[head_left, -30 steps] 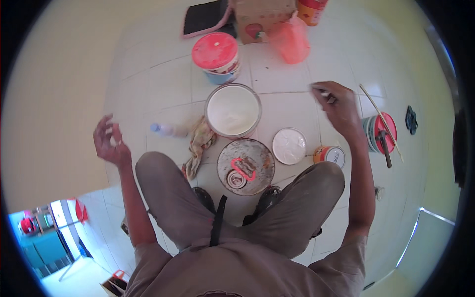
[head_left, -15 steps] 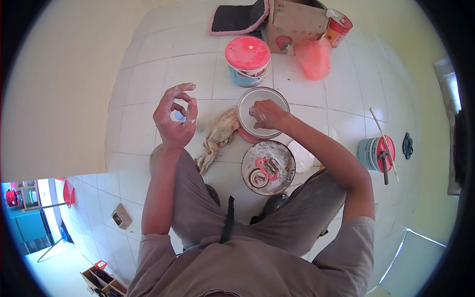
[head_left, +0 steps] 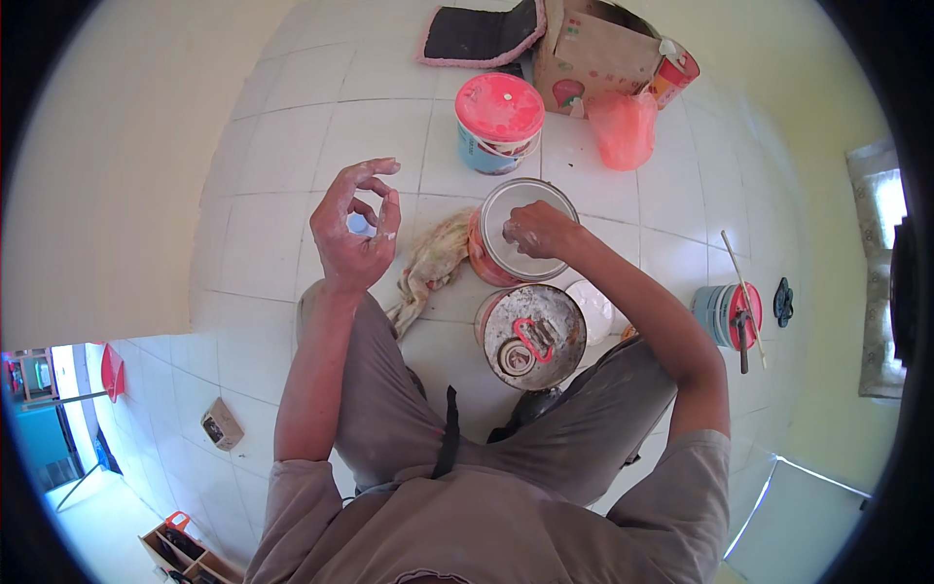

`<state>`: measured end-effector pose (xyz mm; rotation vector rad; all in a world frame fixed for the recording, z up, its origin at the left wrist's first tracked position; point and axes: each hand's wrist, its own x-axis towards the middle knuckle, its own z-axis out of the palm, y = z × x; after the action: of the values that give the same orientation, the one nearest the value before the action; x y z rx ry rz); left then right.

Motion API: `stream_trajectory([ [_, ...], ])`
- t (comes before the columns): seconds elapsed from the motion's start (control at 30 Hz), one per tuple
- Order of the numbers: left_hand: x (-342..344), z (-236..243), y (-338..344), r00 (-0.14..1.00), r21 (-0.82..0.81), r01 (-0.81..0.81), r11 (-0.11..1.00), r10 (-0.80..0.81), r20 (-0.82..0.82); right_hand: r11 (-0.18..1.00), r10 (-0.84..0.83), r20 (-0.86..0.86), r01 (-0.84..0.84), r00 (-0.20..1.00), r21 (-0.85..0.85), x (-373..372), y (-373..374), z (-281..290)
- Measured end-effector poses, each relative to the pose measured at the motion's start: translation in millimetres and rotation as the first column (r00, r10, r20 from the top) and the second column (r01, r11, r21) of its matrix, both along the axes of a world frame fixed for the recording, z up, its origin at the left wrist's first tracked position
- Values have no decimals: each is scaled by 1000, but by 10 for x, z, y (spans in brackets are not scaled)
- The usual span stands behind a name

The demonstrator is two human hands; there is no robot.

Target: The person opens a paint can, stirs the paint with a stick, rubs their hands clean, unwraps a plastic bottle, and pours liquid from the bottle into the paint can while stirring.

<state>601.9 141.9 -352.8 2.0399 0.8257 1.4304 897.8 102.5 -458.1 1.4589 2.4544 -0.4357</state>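
Observation:
My left hand point(head_left: 355, 229), smeared with white, is raised over the floor with its fingers curved and apart. A small pale-blue thing point(head_left: 360, 224) shows through the gap between thumb and fingers; whether it touches the hand I cannot tell. My right hand point(head_left: 541, 232) is closed, knuckles up, over the pale grey round top of a reddish can point(head_left: 493, 209). What its fingers hold, if anything, is hidden. Nearer me stands a paint-stained metal drum point(head_left: 499, 313) with a red handle point(head_left: 532, 339). A stained cloth point(head_left: 431, 258) lies left of the can.
Beyond the can stands a blue bucket point(head_left: 482, 156) with a red lid. Farther back are a cardboard box point(head_left: 598, 63), a pink plastic bag point(head_left: 623, 131) and a black mat point(head_left: 477, 34). At the right, a stick point(head_left: 737, 263) leans across another lidded bucket point(head_left: 715, 313).
The view has shifted slightly, so most things sit a little differently in it. My right hand stays over the can's top, and my left hand keeps its curved shape.

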Motion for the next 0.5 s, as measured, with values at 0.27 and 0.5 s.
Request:
stream_trajectory([
  [0.27,-12,-13,14,1000,-16,5,1000,-6,-7,993,43,13,-44,999,110,41,-32,78],
  [0.5,3,16,-1,1000,-37,16,999,-16,7,983,43,-12,-41,999,176,103,-73,91],
])
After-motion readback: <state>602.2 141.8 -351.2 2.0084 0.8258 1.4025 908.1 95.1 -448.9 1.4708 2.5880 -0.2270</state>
